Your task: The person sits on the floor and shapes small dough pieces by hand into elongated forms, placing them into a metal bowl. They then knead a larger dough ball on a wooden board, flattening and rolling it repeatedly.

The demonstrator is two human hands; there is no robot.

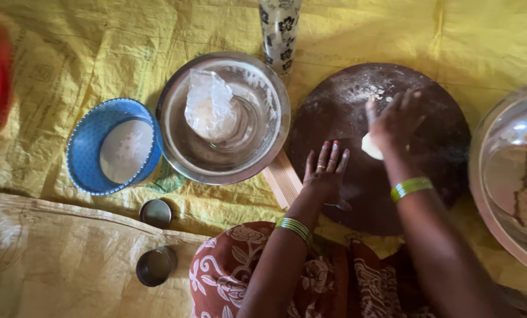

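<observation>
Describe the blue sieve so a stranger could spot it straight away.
Start at the big round steel bowl holding a crumpled clear plastic bag, on the yellow woven sheet. Directly to its left sits the round blue plastic sieve. Unlike the steel pieces around it, it has a perforated blue rim and a pale mesh centre.

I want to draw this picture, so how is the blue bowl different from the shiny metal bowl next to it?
The blue bowl is smaller and blue-walled with a pale inside; the metal bowl is bigger, silvery and reflective. The blue bowl looks empty, while the metal bowl holds a clear plastic bag and has white powder along its rim. The blue bowl sits farther from the dark round board; the metal bowl sits right beside it. Both are round and rest on the yellow sheet.
</observation>
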